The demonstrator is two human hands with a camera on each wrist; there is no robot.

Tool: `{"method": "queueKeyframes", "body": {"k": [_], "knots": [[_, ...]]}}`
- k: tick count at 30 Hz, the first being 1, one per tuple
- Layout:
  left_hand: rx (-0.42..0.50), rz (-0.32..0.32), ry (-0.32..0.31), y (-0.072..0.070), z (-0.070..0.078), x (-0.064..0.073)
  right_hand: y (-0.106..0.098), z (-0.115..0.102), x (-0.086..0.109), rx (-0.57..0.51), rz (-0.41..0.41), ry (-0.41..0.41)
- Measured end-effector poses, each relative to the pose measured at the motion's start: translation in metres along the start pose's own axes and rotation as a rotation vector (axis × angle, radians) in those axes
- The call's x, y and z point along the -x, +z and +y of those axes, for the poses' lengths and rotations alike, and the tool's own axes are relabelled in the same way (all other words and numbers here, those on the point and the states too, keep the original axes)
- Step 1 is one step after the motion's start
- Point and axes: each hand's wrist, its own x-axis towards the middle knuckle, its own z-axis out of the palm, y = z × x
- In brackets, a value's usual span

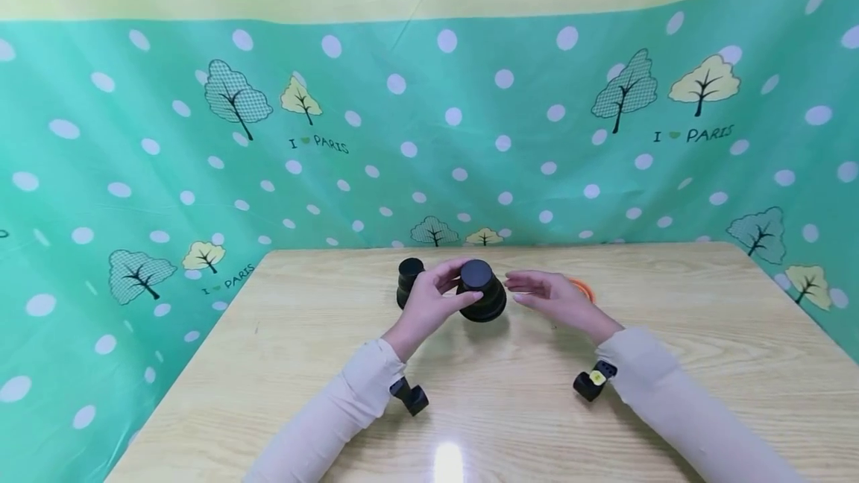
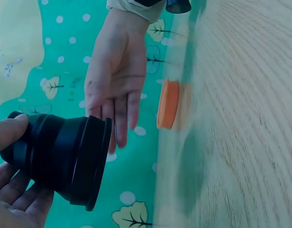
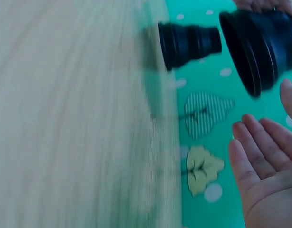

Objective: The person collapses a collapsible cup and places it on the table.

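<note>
My left hand grips a black stepped cup near its narrow end, thumb on one side and fingers on the other. Its wide, hollow mouth faces down, held above the table; the left wrist view shows the cup apart from the wood. On the other side, my right hand hovers beside the cup with fingers extended, and the right wrist view shows that palm holding nothing. Left of the held cup, a smaller black stepped cup stands wide end down on the table, partly hidden by my left hand.
An orange ring-shaped piece lies on the wooden table, mostly behind my right hand in the head view. A green dotted curtain hangs along the table's far edge. Each wrist wears a black camera.
</note>
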Motion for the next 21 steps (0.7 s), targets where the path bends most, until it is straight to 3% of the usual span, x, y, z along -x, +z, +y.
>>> {"method": "queueKeyframes", "body": {"k": [2, 6, 9, 13, 21], "knots": [[-0.009, -0.009, 0.019, 0.001, 0.006, 0.003, 0.005, -0.004, -0.001, -0.015, 0.003, 0.012], [-0.015, -0.023, 0.051, 0.002, -0.006, 0.0, 0.011, -0.01, -0.002, -0.048, 0.0, 0.051], [-0.036, -0.023, 0.085, 0.002, -0.018, -0.003, 0.014, -0.013, -0.001, -0.124, -0.009, 0.071], [-0.045, -0.035, 0.124, 0.003, -0.021, -0.003, 0.016, -0.013, -0.001, -0.257, -0.024, 0.086], [-0.022, -0.057, 0.109, 0.005, -0.021, -0.003, 0.019, -0.004, -0.003, -0.481, -0.02, 0.159]]}}
